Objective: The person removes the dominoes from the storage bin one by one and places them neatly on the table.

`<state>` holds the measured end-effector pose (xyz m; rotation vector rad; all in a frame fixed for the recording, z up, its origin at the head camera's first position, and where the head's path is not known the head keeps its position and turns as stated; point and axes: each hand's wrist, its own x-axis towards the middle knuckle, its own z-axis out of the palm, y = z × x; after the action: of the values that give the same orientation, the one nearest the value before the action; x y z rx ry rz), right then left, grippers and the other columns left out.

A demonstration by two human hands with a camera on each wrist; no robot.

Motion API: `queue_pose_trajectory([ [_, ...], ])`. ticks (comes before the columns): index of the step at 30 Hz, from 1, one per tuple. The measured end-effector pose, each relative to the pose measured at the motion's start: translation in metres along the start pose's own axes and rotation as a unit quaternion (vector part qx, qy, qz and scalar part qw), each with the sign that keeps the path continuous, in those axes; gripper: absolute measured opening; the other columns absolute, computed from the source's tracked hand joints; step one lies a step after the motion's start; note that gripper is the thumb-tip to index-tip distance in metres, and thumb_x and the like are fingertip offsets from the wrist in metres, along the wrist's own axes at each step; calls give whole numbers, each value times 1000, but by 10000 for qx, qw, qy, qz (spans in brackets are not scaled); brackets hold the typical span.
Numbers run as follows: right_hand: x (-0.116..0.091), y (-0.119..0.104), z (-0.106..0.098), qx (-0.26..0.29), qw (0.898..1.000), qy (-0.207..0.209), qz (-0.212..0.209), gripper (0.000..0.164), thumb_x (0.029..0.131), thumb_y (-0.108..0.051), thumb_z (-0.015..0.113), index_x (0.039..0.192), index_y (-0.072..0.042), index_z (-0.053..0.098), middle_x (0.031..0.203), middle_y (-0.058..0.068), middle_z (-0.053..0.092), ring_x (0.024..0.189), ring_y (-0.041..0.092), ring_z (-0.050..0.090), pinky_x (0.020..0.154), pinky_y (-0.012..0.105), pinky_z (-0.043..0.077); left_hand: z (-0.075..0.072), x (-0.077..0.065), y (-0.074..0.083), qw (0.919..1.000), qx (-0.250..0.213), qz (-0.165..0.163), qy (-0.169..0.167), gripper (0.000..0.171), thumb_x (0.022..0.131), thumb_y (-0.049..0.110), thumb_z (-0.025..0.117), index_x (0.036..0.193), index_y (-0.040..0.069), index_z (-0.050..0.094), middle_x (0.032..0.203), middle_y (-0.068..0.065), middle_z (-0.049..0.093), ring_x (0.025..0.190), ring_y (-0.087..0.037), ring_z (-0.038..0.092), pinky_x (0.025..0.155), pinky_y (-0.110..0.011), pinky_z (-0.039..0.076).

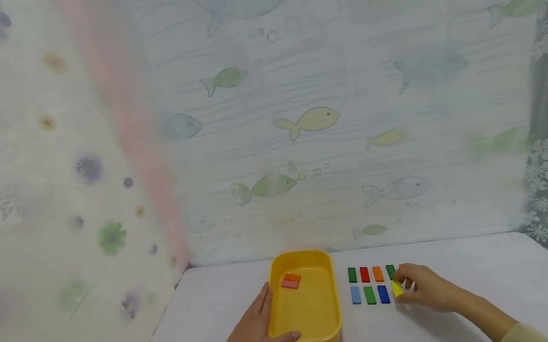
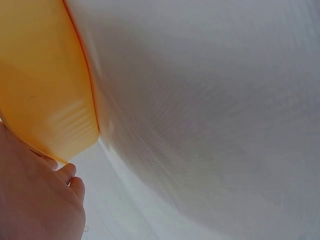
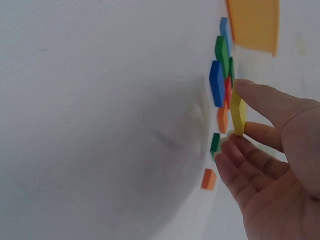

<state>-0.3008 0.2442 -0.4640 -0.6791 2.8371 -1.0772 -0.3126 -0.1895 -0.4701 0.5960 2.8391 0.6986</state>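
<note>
Bright, soft, even light with faint shadows; both wrist views are blurred and distorted up close.

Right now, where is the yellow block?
In the head view the yellow block is pinched in the right hand, right of the dark blue block, on the white table.
</note>
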Motion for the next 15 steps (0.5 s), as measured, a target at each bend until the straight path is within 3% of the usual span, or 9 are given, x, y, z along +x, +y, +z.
queue_pose_trajectory([
  [15,3,15,14,-40,9984,138,540,34,84,-14,84,108,2,66,91,3,57,83,18,52,68,24,49,1,-2,2,9999,5,-103,-38,120,83,80,59,165,7,12,171,-14,11,151,-37,30,118,-62,31],
])
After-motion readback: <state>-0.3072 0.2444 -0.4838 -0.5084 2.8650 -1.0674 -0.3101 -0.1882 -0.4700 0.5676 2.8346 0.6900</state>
